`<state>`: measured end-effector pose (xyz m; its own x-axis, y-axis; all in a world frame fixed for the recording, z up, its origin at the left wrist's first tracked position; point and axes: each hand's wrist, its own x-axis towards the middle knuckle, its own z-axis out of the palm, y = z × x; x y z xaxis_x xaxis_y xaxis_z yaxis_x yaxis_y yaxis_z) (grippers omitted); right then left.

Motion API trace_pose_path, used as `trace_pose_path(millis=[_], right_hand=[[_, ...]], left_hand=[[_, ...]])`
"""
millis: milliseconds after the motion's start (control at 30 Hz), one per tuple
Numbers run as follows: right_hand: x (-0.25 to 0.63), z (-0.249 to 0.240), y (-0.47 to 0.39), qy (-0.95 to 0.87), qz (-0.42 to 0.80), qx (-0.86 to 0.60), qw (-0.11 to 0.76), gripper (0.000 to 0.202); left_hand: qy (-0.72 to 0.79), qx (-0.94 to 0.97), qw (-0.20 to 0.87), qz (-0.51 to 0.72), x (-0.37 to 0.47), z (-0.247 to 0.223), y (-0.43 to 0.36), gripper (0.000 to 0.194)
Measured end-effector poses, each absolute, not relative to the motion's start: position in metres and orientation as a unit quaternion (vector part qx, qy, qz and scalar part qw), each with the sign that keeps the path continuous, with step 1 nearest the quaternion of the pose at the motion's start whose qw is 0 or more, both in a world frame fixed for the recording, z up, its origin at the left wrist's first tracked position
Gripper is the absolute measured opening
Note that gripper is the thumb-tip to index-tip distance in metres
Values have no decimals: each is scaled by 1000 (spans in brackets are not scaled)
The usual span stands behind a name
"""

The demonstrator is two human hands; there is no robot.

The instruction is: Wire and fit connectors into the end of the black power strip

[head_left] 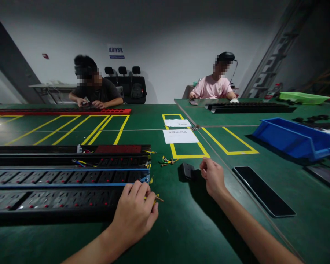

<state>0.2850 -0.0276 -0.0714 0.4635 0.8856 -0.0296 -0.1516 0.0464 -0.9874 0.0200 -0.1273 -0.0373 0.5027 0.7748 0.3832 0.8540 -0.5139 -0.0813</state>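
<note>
**L hand on screw at strip end; R hand closed by blk block**

L hand (pixel 136 205) comes in from lower L, palm down, knuckles up, fingers bent & narrow around a screw (pixel 160 199) w/ a bit of yel wire (pixel 147 198); screw tip pokes out to the R, past the fingers. Hand is at the R end of the nearest socket strip (pixel 57 200), blk w/ red dots.

R hand (pixel 212 176) reaches in from lower R, forearm angled up & L, wrist bent, thumb & fingers drawn tight together; can't tell if anything's pinched inside. It's just R of the blk block (pixel 187 171), w/ a phone-like slab (pixel 264 190) farther R.

Loose screws & wires (pixel 168 160) lie on the grn table (pixel 178 234) btwn strip ends & block, a bit farther out.

Writing: wall sign (pixel 116 50) reads 成品存放区, w/ a blue line under it too small to read. Nearer paper label (pixel 180 136) has Chinese chars, partly legible, incl. 模块 & 网格; farther label (pixel 177 123) too blurred to read.
</note>
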Motion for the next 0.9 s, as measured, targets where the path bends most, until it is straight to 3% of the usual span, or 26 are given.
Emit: trace_pose_path(millis=[633,900], right_hand=[[281,-74,-22,-323,394,-560,653,34],[285,-74,-21,-368,395,-572,617,35]], left_hand=[[-450,-860,127,-204,21,-45,-124,12],[-449,-864,119,-194,18,-45,-124,14]])
